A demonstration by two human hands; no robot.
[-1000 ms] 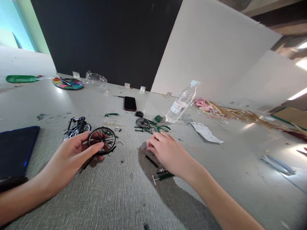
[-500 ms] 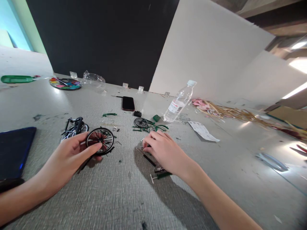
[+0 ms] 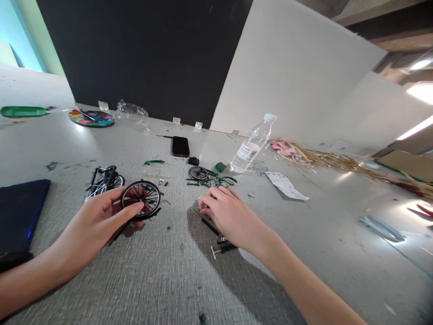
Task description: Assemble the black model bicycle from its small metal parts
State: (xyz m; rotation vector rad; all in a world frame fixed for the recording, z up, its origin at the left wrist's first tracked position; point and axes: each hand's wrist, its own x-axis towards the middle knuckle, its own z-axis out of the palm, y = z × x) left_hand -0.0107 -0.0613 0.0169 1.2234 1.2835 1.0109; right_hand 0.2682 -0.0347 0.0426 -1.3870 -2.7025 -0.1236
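Note:
Between the thumb and fingers of my left hand point(image 3: 101, 214) is a small spoked model bicycle wheel point(image 3: 149, 191), held upright with its black tyre outward. A dark thin part shows below it. My right hand point(image 3: 233, 216) is low over the table with fingertips pinched together; what they hold, if anything, is hidden. Under it lie a thin rod with a black handle point(image 3: 210, 225) and a small green part with a silver T-shaped end point(image 3: 226, 248). Just beyond it are green model bicycle parts point(image 3: 227, 180) and another small wheel point(image 3: 198, 173).
A dark model bicycle point(image 3: 107, 177) stands behind my left hand, and a dark blue flat case point(image 3: 22, 216) lies at left. Farther back are a phone point(image 3: 180, 146), a paint palette point(image 3: 91, 118), and a plastic bag point(image 3: 131, 109). A water bottle point(image 3: 252, 146) and a printed sheet point(image 3: 286, 184) sit at right.
My right hand has shifted very slightly left, its fingertips still pinched. My left hand keeps the wheel in the same place.

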